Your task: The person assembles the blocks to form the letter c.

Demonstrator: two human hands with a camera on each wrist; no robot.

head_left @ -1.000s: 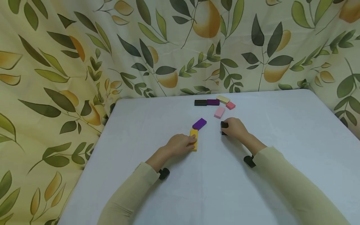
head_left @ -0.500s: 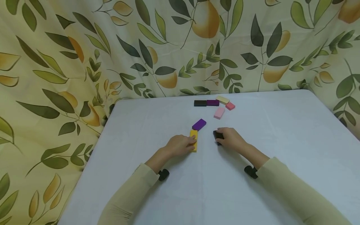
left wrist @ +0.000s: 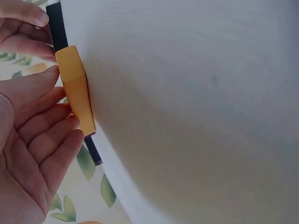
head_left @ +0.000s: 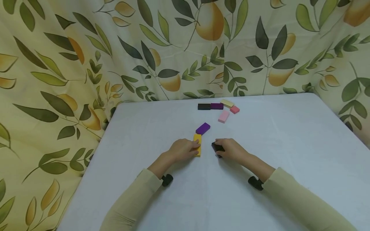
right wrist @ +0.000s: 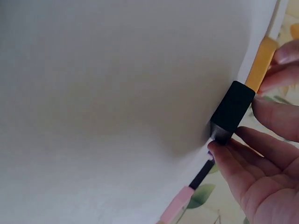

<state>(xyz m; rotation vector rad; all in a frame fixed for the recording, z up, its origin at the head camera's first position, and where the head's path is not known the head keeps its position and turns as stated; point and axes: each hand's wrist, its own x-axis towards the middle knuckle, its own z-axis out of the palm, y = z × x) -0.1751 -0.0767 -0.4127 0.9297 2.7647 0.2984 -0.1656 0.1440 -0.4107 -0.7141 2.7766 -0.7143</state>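
Observation:
My left hand [head_left: 182, 149] holds a yellow rectangular block [head_left: 198, 137] on the white table, its fingers lying over the long side. In the left wrist view the thumb is by one end of the yellow block [left wrist: 78, 93] and the fingertips lie along its side. To the right, my right hand [head_left: 232, 149] grips a black block [head_left: 217, 147] between thumb and fingers, tilted relative to the yellow one, with a small gap between them. The right wrist view shows the black block [right wrist: 233, 107] close up. A purple block [head_left: 203, 128] touches the yellow block's far end.
Near the table's back edge lie a black block [head_left: 204, 106] and a dark purple block [head_left: 216, 106] end to end. Beside them are a pale yellow block [head_left: 227, 103], a red block [head_left: 234, 109] and a pink block [head_left: 224, 116]. A patterned curtain [head_left: 162, 48] hangs behind.
My right hand has slid the black block toward me and to the left, closer to the yellow block, turning it slightly. My left hand has stayed on the yellow block.

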